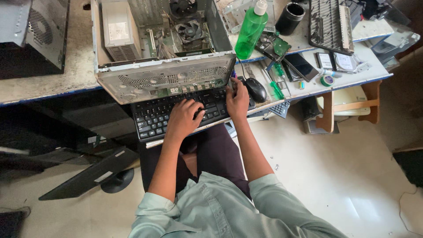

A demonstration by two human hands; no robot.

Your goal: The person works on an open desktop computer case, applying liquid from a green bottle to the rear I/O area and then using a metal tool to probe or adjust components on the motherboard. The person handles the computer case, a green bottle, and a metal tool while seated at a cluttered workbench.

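Both hands were placed on the flat black plastic computer keyboard [176, 115], which lay across the lap with its far edge tucked under the front of the opened grey metal desktop computer case [163, 72] on the workbench [53, 83]. The left hand [183, 119] was laid palm-down over the middle key rows, its fingers curled loosely and slightly spread; nothing was pinched. The right hand [237, 100] was set on the keyboard's right end, fingers extended and slightly apart toward the case front, just beside the black rounded computer mouse [255, 89].

The step in hand was judged to be key entry — input at the keyboard, the case being open. The next move would call for light, separate finger presses, with the keyboard kept level on the lap. A translucent green plastic bottle [250, 30] and a green-handled screwdriver [276, 88] were placed near the mouse — well within reach.
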